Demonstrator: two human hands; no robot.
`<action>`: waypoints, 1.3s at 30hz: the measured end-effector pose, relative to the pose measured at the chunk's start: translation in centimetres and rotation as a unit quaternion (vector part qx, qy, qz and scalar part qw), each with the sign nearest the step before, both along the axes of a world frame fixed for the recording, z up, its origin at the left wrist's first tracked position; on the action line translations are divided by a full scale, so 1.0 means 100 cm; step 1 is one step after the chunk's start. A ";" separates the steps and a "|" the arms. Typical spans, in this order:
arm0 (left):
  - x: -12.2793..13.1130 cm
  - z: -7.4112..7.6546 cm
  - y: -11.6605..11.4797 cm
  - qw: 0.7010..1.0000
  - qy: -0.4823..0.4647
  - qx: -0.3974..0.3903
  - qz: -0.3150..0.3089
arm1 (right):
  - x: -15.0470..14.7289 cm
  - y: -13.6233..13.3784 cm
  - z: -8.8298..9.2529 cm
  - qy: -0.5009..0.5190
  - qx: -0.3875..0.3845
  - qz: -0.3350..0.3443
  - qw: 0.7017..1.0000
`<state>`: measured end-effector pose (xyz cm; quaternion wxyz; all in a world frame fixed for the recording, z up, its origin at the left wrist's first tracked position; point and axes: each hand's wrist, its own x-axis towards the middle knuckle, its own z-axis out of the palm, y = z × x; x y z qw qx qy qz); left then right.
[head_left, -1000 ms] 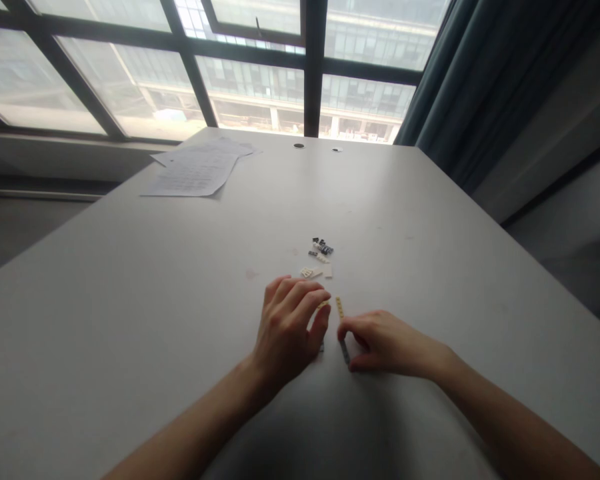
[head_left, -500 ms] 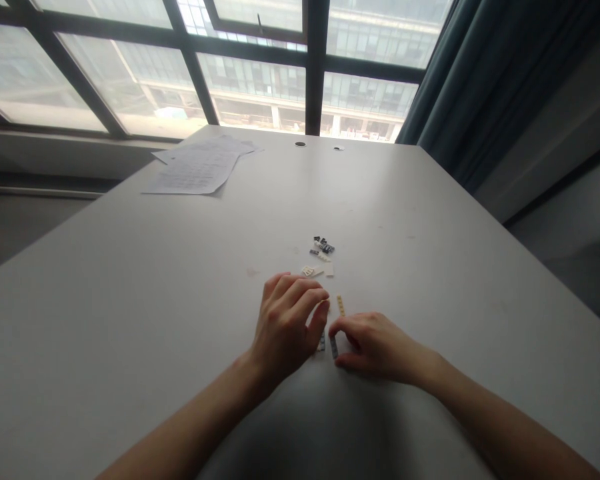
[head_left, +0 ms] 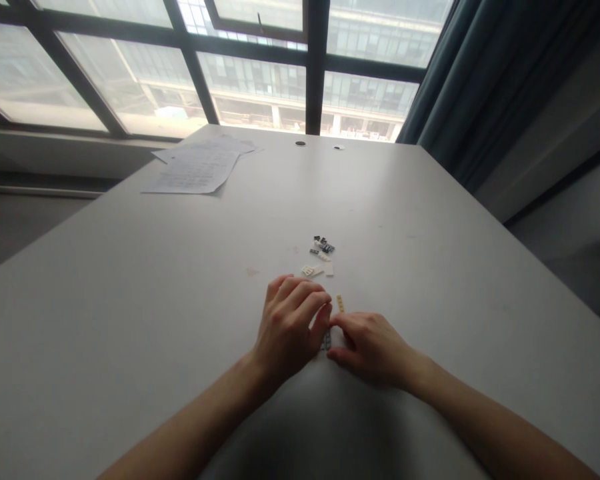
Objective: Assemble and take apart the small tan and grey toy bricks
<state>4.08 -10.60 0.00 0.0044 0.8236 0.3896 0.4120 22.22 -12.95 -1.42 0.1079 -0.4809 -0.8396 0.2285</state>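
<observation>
Grey studded building pieces [head_left: 327, 341] lie close together on the white table [head_left: 180, 280], between my hands. My right hand [head_left: 373, 347] has its thumb and index finger on the two ends of the rightmost grey strip. My left hand [head_left: 295, 327] curves over the left side of these pieces, its thumb and fingertips nearly meeting; what they hold, if anything, is hidden. Just beyond my right index finger is a yellow studded strip [head_left: 340, 303].
Past my hands lie small cream pieces [head_left: 308, 271], a white flat piece [head_left: 329, 269] and a small pile of dark pieces [head_left: 326, 247]. Printed papers [head_left: 195, 170] rest at the far left of the table, near the window.
My right hand has moved slightly left with the grey strip, which now sits against the other grey pieces. My left hand has shifted slightly right.
</observation>
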 end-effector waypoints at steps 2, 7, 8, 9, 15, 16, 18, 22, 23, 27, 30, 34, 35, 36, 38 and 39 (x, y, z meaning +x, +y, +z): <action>0.000 0.000 0.000 1.000 -0.001 0.001 0.000 | 0.000 0.000 -0.001 -0.001 0.000 -0.002 1.000; 0.000 -0.002 0.000 1.000 -0.002 0.003 -0.004 | 0.000 0.001 0.001 0.012 0.002 0.000 1.000; 0.000 -0.002 0.000 1.000 -0.003 0.003 -0.005 | 0.001 0.001 0.001 0.016 0.003 -0.001 1.000; 0.000 -0.003 0.000 1.000 -0.003 0.002 -0.005 | 0.001 0.001 0.000 0.022 0.004 -0.003 1.000; 0.001 -0.002 -0.001 1.000 -0.017 0.014 -0.009 | -0.001 0.000 -0.005 0.067 0.010 -0.016 0.998; 0.001 -0.002 -0.001 1.000 -0.019 0.015 -0.010 | -0.002 -0.001 -0.007 0.074 0.014 -0.015 0.997; 0.001 -0.003 -0.002 1.000 -0.021 0.012 -0.014 | -0.004 -0.002 -0.009 0.088 0.024 -0.010 0.996; 0.001 -0.008 -0.002 1.000 -0.012 0.002 -0.028 | -0.008 -0.003 -0.015 0.109 0.042 0.017 0.993; 0.002 -0.008 -0.002 0.999 -0.008 0.001 -0.031 | -0.009 -0.003 -0.016 0.112 0.044 0.025 0.992; 0.002 -0.008 -0.001 0.999 -0.003 0.007 -0.036 | -0.010 -0.002 -0.018 0.115 0.055 0.034 0.991; 0.003 -0.006 0.000 0.999 -0.009 0.019 -0.031 | -0.011 -0.003 -0.017 0.110 0.061 0.033 0.992; 0.002 -0.007 0.000 0.999 -0.003 0.015 -0.037 | -0.012 -0.003 -0.019 0.119 0.078 0.041 0.989; 0.002 -0.007 0.000 0.999 0.002 0.013 -0.040 | -0.013 -0.003 -0.019 0.122 0.082 0.043 0.988; 0.002 -0.008 0.000 0.999 0.005 0.013 -0.043 | -0.013 -0.003 -0.020 0.125 0.085 0.045 0.987; 0.002 -0.008 0.000 0.999 0.007 0.015 -0.046 | -0.013 -0.002 -0.021 0.127 0.089 0.044 0.987; 0.003 -0.008 0.000 0.999 0.008 0.016 -0.047 | -0.013 -0.002 -0.021 0.127 0.092 0.042 0.987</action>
